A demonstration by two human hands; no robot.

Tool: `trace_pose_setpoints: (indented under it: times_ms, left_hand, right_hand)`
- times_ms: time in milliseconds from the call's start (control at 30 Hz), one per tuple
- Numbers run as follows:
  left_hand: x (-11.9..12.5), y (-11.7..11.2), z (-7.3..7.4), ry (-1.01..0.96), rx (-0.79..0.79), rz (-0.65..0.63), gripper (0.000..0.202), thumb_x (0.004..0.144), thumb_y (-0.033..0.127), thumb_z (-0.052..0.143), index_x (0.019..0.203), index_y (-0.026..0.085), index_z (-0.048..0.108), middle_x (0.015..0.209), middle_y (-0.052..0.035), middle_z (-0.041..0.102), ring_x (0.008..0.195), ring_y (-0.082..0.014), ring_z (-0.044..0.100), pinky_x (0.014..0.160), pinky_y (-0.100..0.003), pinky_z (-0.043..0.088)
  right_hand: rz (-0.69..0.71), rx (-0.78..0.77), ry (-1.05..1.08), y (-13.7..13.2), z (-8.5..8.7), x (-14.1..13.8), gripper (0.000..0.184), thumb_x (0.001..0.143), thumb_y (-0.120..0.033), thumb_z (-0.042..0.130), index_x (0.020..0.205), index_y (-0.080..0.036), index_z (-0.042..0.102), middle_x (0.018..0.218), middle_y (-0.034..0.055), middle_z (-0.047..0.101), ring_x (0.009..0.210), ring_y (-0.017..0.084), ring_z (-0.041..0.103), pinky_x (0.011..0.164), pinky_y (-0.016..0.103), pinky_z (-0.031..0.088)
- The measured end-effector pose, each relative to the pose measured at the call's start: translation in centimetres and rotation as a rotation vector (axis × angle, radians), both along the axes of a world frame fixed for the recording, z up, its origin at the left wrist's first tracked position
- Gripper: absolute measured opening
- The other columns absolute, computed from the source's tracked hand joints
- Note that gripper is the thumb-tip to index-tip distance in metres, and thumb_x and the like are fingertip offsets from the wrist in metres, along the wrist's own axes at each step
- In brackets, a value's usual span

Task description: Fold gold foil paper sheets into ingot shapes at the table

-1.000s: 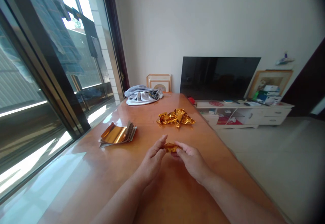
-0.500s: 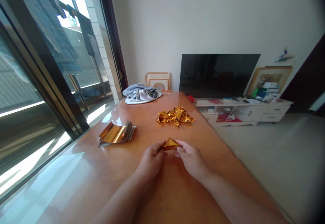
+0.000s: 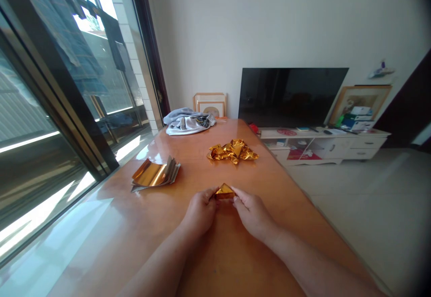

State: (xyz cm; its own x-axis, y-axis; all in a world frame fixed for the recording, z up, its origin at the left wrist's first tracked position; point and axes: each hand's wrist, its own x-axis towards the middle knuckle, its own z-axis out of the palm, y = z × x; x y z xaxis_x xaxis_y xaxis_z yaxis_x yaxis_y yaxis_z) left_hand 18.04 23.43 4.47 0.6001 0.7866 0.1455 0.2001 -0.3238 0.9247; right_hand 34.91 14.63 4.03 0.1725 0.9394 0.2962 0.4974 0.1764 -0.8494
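Observation:
Between my two hands is a small piece of folded gold foil paper (image 3: 225, 192), with a triangular peak pointing away from me. My left hand (image 3: 201, 207) is closed on its left end, thumb toward me. On the right end, my right hand (image 3: 252, 208) pinches with thumb and fingers. Part of the foil is hidden under the fingertips. Beyond the hands lies a pile of folded gold foil pieces (image 3: 233, 151). A curled stack of gold foil sheets (image 3: 151, 174) rests to the left of my left hand.
Everything lies on a long, shiny brown wooden table (image 3: 134, 238). Grey cloth (image 3: 188, 123) is heaped at its far end. A glass sliding door (image 3: 50, 153) borders the left side. Past the right edge stand a white cabinet (image 3: 332, 146) and a television (image 3: 291, 97).
Both hands keep their hold on the folded foil, and the fingers have shifted slightly at its ends. The camera view has tilted a little.

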Motion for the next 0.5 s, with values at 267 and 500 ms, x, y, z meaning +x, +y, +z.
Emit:
trace_pose_setpoints:
  times_ms: [267,500]
  left_hand:
    - [-0.02,-0.12,0.18,0.0,0.006,0.016,0.055,0.078,0.01,0.046,0.125,0.021,0.073,0.11,-0.006,0.077,0.099,-0.0254,0.07,0.089,-0.032,0.053]
    - [0.02,-0.19,0.41,-0.012,0.016,0.029,0.056,0.075,0.009,0.049,0.122,0.022,0.074,0.114,-0.0054,0.076,0.11,-0.0277,0.068,0.095,-0.033,0.051]
  right_hand:
    - [0.004,0.0,-0.022,-0.13,0.47,-0.09,0.044,0.096,-0.027,0.047,0.136,-0.024,0.063,0.108,0.008,0.077,0.096,0.026,0.072,0.092,0.039,0.056]
    - [0.029,0.006,-0.014,-0.17,0.52,-0.06,0.044,0.095,-0.026,0.048,0.135,-0.026,0.064,0.11,0.007,0.077,0.098,0.026,0.072,0.092,0.038,0.055]
